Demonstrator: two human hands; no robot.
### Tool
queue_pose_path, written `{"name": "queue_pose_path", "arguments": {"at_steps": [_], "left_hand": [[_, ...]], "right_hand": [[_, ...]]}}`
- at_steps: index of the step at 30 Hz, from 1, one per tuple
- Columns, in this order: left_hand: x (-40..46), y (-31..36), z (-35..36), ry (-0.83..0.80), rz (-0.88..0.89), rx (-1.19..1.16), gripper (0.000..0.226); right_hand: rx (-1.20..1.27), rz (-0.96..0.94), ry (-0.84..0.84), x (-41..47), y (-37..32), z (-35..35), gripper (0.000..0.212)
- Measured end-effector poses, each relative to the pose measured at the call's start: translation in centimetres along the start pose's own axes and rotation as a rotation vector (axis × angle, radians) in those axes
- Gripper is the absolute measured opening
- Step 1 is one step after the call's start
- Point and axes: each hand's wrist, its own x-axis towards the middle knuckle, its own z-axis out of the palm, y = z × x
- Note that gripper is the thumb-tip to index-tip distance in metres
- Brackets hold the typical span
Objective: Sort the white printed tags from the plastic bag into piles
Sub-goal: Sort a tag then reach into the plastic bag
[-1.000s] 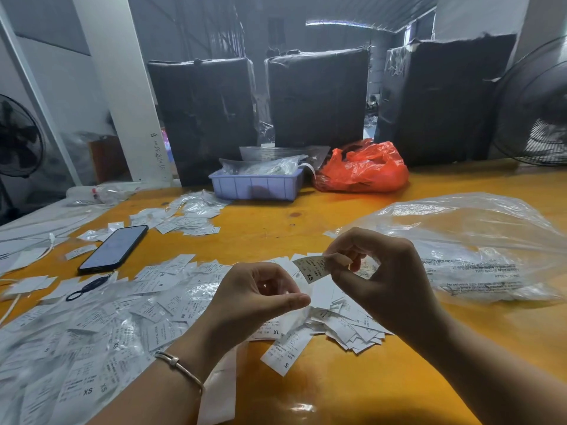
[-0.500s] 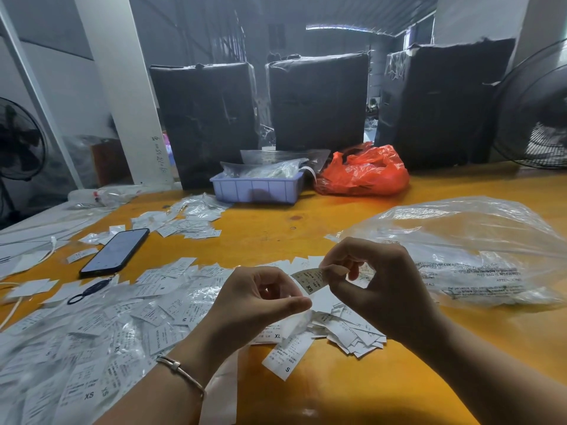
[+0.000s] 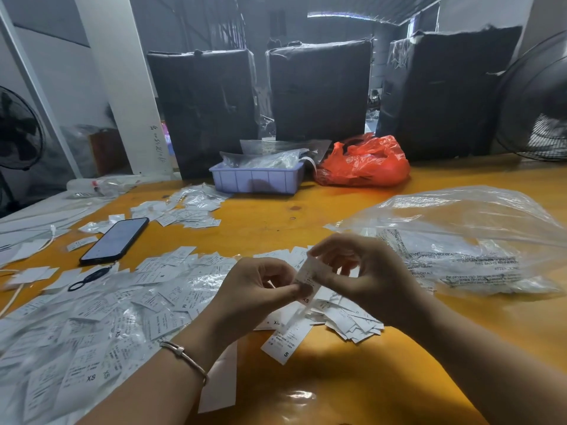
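Note:
A white printed tag (image 3: pixel 307 279) marked XS is held upright above the table, between both hands. My left hand (image 3: pixel 254 294) pinches its lower part with thumb and forefinger. My right hand (image 3: pixel 365 274) pinches its upper end with curled fingers. Below them lies a small heap of tags (image 3: pixel 352 320), with a tag marked S (image 3: pixel 285 342) at its front. A wide spread of tags (image 3: pixel 101 317), some in clear sleeves, covers the table's left side. The clear plastic bag (image 3: pixel 460 237) lies crumpled to the right, with tags showing inside.
A black phone (image 3: pixel 115 239) lies at the left with a cord and ring beside it. Further back sit more tags (image 3: pixel 184 210), a lilac tray (image 3: pixel 256 179) and a red bag (image 3: pixel 363 162). Black-wrapped bales (image 3: pixel 319 87) line the far edge. A fan (image 3: pixel 537 102) stands at right.
The tag was held flat by my right hand alone; it now stands on end and my left hand has closed in and pinched its lower part.

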Motion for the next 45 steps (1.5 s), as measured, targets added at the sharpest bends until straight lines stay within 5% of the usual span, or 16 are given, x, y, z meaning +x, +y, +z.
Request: {"name": "queue_pose_path", "arguments": {"at_steps": [3,8,16,20,24,36,45], "left_hand": [[-0.1,0.1,0.1,0.037,-0.004,0.006,0.027],[0.0,0.1,0.1,0.025,-0.004,-0.014,0.038],[0.1,-0.2,0.0,0.0,-0.005,0.024,0.013],[0.3,-0.3,-0.4,0.039,-0.041,0.029,0.019],[0.7,-1.2,-1.4,0.165,-0.119,0.097,0.003],[0.8,-2.6,-2.7,0.348,-0.322,0.44,0.021],[0.4,-2.1,-2.7,0.361,-0.361,0.769,0.025]], "right_hand": [[-0.022,-0.028,0.122,0.1,0.0,-0.2,0.017],[-0.094,-0.076,0.059,-0.2,-0.1,0.4,0.015],[0.057,0.028,-0.146,-0.2,0.5,0.3,0.005],[0.019,0.051,-0.003,0.2,0.9,-0.3,0.014],[-0.095,0.122,0.128,0.5,1.7,-1.6,0.019],[-0.954,0.517,0.284,0.8,5.8,-4.8,0.021],[-1.134,0.829,0.075,0.7,8.1,-6.5,0.015]]}}
